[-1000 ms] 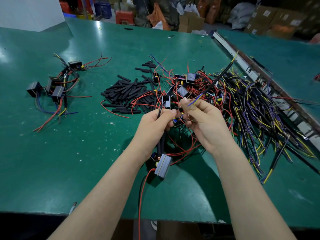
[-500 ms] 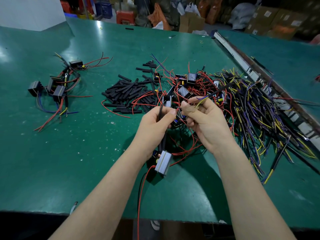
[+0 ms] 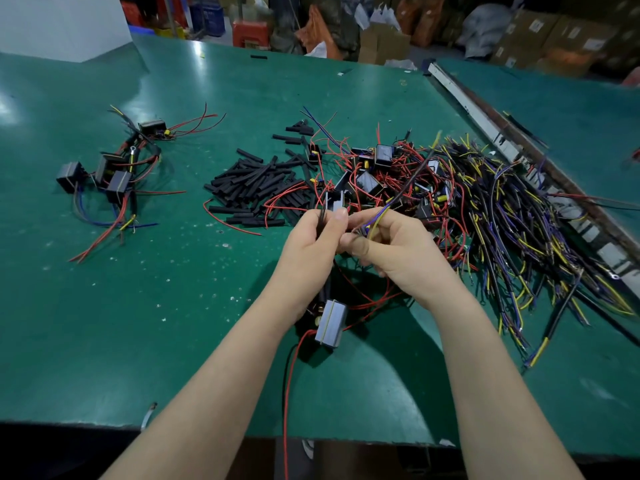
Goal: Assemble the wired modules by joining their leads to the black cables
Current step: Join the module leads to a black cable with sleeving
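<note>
Two hands: both work above the near middle of the green table (image 3: 104,306), fingertips almost meeting.
Hanging module: a grey module (image 3: 330,323) dangles under the left wrist, just above the table, with a red lead (image 3: 287,393) trailing off the near edge.
Left hand (image 3: 308,251): thumb and forefinger pinch thin dark leads that run down toward the module.
Right hand (image 3: 398,251): fingers curled, thumb pressed in, pinching the blue and yellow conductors of a black cable (image 3: 410,181).
Change: a second ago that cable stood high and far to the right; it now lies lower, and the right hand has rolled so its stripped end faces the left fingertips.
Meaning: judged from this, the step in hand is mating lead to conductor; the joint itself is hidden between the fingers.
Sleeve stock: a heap of short black tubes (image 3: 252,185) lies beyond the hands, to the left.
Unjoined modules: black modules with red wires (image 3: 377,168) lie in a tangle straight beyond the hands.
Cable stock: black cables with blue and yellow tips (image 3: 519,220) spread to the right.
Finished group: wired modules (image 3: 110,171) lie far left, well apart.
</note>
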